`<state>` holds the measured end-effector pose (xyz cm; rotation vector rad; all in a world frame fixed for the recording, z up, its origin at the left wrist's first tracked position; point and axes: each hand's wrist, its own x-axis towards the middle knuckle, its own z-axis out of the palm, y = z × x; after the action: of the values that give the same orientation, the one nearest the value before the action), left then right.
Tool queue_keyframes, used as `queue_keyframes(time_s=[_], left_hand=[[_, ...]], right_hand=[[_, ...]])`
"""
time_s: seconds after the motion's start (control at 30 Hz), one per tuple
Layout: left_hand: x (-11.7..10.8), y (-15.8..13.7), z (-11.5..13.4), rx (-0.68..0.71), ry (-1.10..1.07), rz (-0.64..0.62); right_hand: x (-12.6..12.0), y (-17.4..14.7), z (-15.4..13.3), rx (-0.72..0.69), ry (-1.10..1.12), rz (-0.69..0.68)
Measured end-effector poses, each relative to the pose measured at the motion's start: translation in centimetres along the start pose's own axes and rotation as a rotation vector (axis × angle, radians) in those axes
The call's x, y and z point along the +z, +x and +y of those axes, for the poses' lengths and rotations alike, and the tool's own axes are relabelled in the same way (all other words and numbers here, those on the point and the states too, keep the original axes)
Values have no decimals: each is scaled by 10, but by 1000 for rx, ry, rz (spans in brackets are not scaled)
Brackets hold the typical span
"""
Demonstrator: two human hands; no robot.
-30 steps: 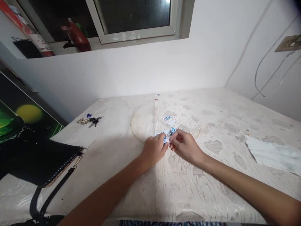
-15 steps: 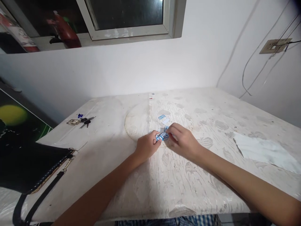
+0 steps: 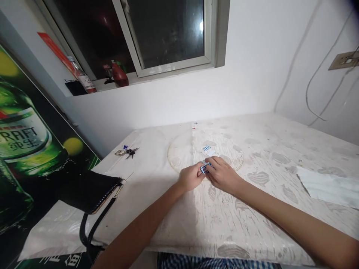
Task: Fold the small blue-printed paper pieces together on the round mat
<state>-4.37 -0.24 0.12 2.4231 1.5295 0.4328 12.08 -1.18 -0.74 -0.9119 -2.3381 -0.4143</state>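
- The left hand (image 3: 192,178) is grasping blue-and-white paper (image 3: 203,169).
- The right hand (image 3: 223,175) is touching it; whether that grip is pinching, I cannot tell.

We cannot see all of the blue-and-white piece (image 3: 203,169), since the right hand (image 3: 223,174) covers part of it. The right edge cuts off the white cloth (image 3: 328,186) and wall socket (image 3: 342,61), and we find the far red speck (image 3: 193,128) too small to identify.

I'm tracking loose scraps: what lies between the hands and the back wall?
In the head view: a white scrap, a blue-printed scrap beyond it, and, nearer the wall, a red speck and a blue-marked piece.
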Motion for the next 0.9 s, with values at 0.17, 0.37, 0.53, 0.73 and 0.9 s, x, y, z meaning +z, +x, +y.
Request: queue_keyframes(time_s=[0.17,0.37,0.53,0.73,0.9], left_hand=[[-2,-2,-1,33,39,-13],[-1,-5,5,77,145,45],[1,-6,5,60,175,79],[2,-7,4,67,237,96],[2,-11,9,111,309,88]], right_hand=[[4,-1,7,76,198,-7],[0,-1,12,233,435,1],[-9,-3,19,295,557,-114],[-5,-3,23,432,784,-162],[-4,-3,20,473,856,-161]])
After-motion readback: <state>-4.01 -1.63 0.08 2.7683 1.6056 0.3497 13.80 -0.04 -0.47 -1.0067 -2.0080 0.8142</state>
